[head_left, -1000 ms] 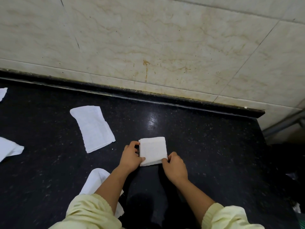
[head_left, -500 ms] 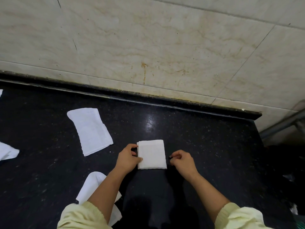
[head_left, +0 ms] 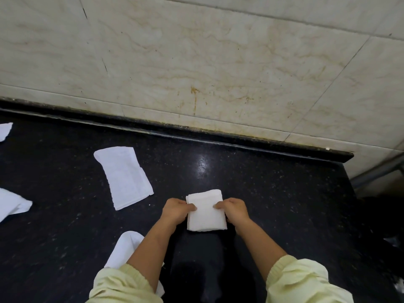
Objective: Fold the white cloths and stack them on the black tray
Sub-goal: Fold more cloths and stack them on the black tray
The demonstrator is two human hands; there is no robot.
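Your left hand [head_left: 177, 212] and your right hand [head_left: 235, 209] both grip the small folded white cloth square [head_left: 206, 215]. Each holds one side edge, with the thumb lying on the top face and the other fingers curled at the edge. How far those fingers reach underneath is hidden. The square rests on the black speckled stone counter [head_left: 273, 193], directly in front of you, its far edge toward the beige marble-tiled wall [head_left: 196, 62].

To the left of your left hand, and apart from it, a longer half-folded white cloth [head_left: 125, 176] lies flat and slanted. A crumpled white cloth [head_left: 123, 248] lies partly under your left forearm. At the left border of the view you have a rumpled white cloth [head_left: 11, 202] nearer you and the corner of another white cloth [head_left: 5, 131] farther back. Pale yellow sleeves [head_left: 301, 281] with ribbed cuffs cover your arms above the forearms.
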